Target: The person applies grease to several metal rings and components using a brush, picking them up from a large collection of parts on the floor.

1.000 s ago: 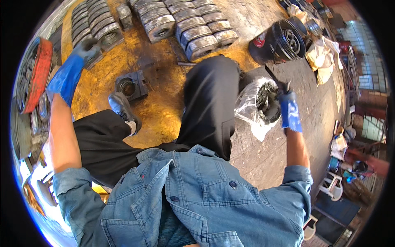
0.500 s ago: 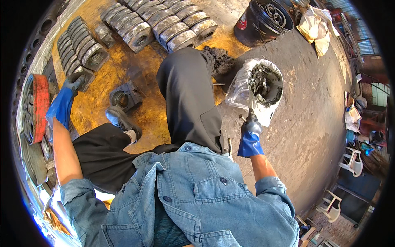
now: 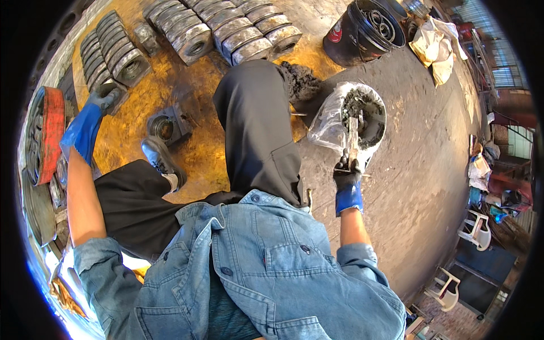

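Observation:
My right hand (image 3: 348, 177), in a blue glove with a dark palm, is closed round the handle of a flat-bladed metal trowel (image 3: 353, 135). Its blade reaches over the opening of a white bucket (image 3: 381, 127) draped with clear plastic, with dark lumpy paste (image 3: 358, 105) inside. My left hand (image 3: 101, 102), gloved likewise, is closed on the edge of a metal block (image 3: 118, 97) at the near end of the left row; the fingertips are partly hidden. A separate block with a round opening (image 3: 164, 129) lies on the yellow-stained floor near my shoe (image 3: 158, 156).
Several rows of metal blocks (image 3: 190, 42) stand ahead. A black bucket of metal rings (image 3: 362, 37) and cream sacks (image 3: 433, 45) are at the far right. A dark lumpy heap (image 3: 300, 82) lies beyond my knee. A red-rimmed wheel (image 3: 52, 133) stands left; white chairs (image 3: 476, 229) are right.
My right hand has turned and drawn slightly back, so the trowel's flat blade now shows over the white bucket. My left hand stays on the block. The whole view has shifted a little.

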Motion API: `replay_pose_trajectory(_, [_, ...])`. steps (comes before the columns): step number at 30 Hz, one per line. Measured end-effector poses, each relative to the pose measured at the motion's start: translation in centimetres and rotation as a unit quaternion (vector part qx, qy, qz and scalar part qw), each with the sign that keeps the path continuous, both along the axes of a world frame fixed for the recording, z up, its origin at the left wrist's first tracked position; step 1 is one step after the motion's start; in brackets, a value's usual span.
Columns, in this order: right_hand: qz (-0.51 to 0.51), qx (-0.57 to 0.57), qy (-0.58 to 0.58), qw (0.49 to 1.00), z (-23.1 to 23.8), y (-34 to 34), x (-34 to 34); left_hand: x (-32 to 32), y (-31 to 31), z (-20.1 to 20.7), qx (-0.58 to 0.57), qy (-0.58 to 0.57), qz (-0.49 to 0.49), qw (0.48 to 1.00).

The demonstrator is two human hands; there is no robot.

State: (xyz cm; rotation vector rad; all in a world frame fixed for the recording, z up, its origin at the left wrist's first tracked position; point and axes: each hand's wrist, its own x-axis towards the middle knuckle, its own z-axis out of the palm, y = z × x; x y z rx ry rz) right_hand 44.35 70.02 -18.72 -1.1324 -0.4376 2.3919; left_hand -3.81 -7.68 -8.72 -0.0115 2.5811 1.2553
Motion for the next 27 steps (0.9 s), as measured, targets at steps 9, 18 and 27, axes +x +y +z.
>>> replay_pose_trajectory(9, [-0.002, -0.153, 0.001, 0.988, -4.1, -4.5, 5.3, -0.4, 1.2, 1.2, -0.052, 0.062, -0.104, 0.991])
replay_pose_trajectory(18, [0.215, -0.002, 0.104, 0.971, 2.4, 2.1, 0.7, 8.4, 11.1, 11.8, -0.210, 0.113, -0.141, 0.961])
replay_pose_trajectory(27, [0.381, 0.260, 0.227, 0.858, 29.9, -9.4, -25.8, 16.7, 13.6, 22.6, -0.277, 0.100, -0.032, 0.955])
